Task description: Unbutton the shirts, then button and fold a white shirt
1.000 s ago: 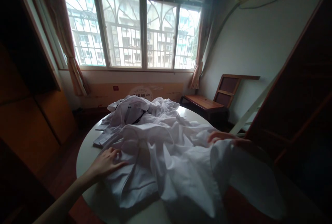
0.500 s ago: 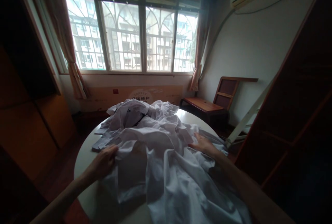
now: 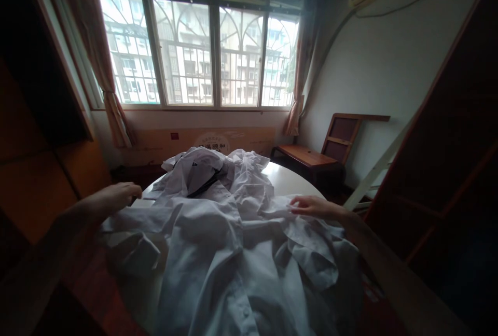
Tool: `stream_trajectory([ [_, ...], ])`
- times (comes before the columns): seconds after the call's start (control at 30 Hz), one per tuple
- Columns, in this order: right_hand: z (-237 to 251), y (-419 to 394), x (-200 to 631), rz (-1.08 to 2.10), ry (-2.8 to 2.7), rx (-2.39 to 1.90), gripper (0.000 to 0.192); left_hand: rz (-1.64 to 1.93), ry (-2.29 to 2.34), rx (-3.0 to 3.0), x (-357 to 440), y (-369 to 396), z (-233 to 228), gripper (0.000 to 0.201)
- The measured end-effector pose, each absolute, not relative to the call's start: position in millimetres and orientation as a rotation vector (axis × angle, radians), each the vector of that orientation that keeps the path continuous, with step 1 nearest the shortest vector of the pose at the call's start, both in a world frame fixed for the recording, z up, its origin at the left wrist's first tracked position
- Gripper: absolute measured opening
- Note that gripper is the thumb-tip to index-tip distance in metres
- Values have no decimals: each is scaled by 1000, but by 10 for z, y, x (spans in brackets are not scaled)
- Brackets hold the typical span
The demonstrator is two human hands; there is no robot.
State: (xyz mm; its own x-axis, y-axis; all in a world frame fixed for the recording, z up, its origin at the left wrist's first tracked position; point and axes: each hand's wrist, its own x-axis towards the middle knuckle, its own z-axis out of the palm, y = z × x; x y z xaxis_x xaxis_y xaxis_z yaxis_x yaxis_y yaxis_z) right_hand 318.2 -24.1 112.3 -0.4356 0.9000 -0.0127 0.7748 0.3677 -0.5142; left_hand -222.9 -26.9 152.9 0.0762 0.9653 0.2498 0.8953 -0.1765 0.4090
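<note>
Lying rumpled over the round, glossy white counter (image 3: 290,180) is a white button-front cloth shirt (image 3: 198,245). The left hand (image 3: 123,192) is curled at the counter's left edge; the right hand (image 3: 312,205) touches the shirt toward its right. Whether either grips, I cannot tell.

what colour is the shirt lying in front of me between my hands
White: the shirt looks greyish in the shade, best seen in the head view.

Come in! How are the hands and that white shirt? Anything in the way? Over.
Left hand by a sleeve, grip unclear; right hand opposite, loosely open. White shirt spread, wrinkled. Crumpled clothes heaped beyond it.
</note>
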Motion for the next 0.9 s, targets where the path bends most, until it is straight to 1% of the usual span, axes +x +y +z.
stream_trajectory([
  [0.03,1119,-194,3155,659,-2310,-1471,39,590,1863,2290,-2114,-227,1494,15],
  [0.13,1052,27,3000,476,-2167,-1490,39,461,1736,2480,-1621,-96,1357,24],
  [0.2,963,199,2869,320,-2146,-1551,37,374,1700,2530,-1280,20,1258,25],
  [0.27,851,349,2754,239,-2119,-1626,39,360,1746,2495,-1019,160,1166,24],
  [0.33,739,457,2677,320,-2155,-1675,37,357,1828,2409,-863,295,1084,21],
  [0.4,648,520,2646,470,-2220,-1668,33,277,1840,2333,-794,394,1007,21],
  [0.47,587,549,2645,589,-2263,-1618,29,219,1812,2278,-779,443,925,32],
  [0.57,535,551,2647,666,-2306,-1556,26,212,1790,2194,-792,451,801,46],
  [0.63,503,539,2625,668,-2291,-1565,28,201,1787,2148,-795,436,736,44],
  [0.7,463,519,2588,650,-2256,-1563,29,191,1777,2136,-788,415,706,38],
  [0.8,422,465,2539,605,-2230,-1527,20,269,1731,2186,-793,382,758,30],
  [0.9,527,374,2543,639,-2246,-1499,13,387,1711,2297,-868,359,964,21],
])
